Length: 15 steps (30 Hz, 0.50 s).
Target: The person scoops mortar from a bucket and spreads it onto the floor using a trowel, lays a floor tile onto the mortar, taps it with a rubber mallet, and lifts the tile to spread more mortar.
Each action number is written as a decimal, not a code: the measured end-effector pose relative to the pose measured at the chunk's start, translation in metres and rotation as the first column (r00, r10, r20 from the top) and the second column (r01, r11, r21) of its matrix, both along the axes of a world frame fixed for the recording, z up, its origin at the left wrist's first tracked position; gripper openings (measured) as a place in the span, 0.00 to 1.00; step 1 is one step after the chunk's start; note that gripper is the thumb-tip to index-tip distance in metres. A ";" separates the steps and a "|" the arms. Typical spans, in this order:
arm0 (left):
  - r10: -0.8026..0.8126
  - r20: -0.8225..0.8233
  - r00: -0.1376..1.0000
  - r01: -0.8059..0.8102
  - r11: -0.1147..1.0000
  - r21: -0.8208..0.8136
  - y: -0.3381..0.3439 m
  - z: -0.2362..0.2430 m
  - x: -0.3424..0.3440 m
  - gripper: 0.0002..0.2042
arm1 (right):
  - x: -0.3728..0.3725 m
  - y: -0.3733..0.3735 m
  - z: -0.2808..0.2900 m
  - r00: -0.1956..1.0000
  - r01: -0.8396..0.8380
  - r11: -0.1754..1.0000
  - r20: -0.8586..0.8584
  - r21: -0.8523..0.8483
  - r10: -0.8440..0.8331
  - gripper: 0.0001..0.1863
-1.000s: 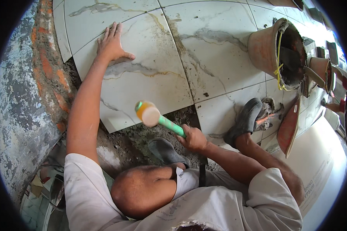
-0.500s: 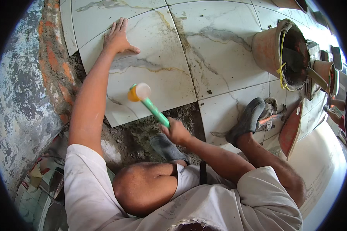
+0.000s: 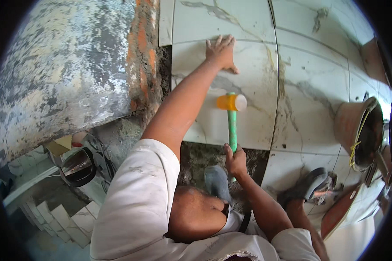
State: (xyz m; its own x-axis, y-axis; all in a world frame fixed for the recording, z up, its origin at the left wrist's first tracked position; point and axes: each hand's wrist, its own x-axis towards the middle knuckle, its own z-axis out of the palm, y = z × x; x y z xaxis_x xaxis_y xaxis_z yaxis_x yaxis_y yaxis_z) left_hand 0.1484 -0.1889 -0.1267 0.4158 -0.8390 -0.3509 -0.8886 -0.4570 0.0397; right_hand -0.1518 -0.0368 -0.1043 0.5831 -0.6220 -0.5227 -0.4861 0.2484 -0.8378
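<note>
My left hand (image 3: 222, 54) lies flat with fingers spread on a white marble-patterned floor tile (image 3: 257, 126), close to its far edge. In my right hand (image 3: 236, 162) is a mallet (image 3: 231, 103), gripped round its green handle. Its orange head with a white face hangs over the middle of that tile; whether it touches the surface I cannot tell. The tile's near edge borders a strip of dark, rough mortar bed (image 3: 194, 156), where one of my grey shoes rests.
On the left rises a peeling wall (image 3: 69, 74) with exposed brick along its foot. A mortar-stained bucket (image 3: 350, 128) stands at right, another bucket (image 3: 374, 63) beyond it. Near my right shoe lies an orange-handled tool (image 3: 321, 193). Stacked tile pieces (image 3: 65, 222) are at lower left.
The view has swung left, so the scene sits further right and more wall shows. The mallet now points more straight ahead. My left hand keeps its place on the tile.
</note>
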 end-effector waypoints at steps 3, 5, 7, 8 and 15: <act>0.012 -0.047 0.999 -0.012 1.000 -0.008 0.002 0.005 0.001 0.61 | 0.003 -0.020 0.002 0.982 0.019 0.994 -0.187 0.103 0.001 0.18; 0.016 -0.079 0.997 -0.015 1.000 0.017 0.002 0.007 -0.001 0.61 | 0.006 -0.041 0.003 0.979 0.147 0.989 -0.146 0.004 -0.145 0.19; 0.040 -0.086 0.995 -0.038 0.999 0.028 0.001 0.008 -0.004 0.62 | 0.012 -0.068 0.000 0.963 0.269 0.962 0.028 -0.055 -0.268 0.20; 0.070 -0.099 0.993 -0.065 0.996 0.056 0.000 0.009 -0.004 0.62 | 0.016 -0.083 -0.004 0.932 0.349 0.937 0.115 -0.018 -0.345 0.21; 0.068 -0.058 0.996 -0.062 0.992 0.108 -0.004 0.012 -0.007 0.64 | 0.033 -0.133 -0.027 0.962 0.129 0.952 -0.199 -0.279 -0.188 0.25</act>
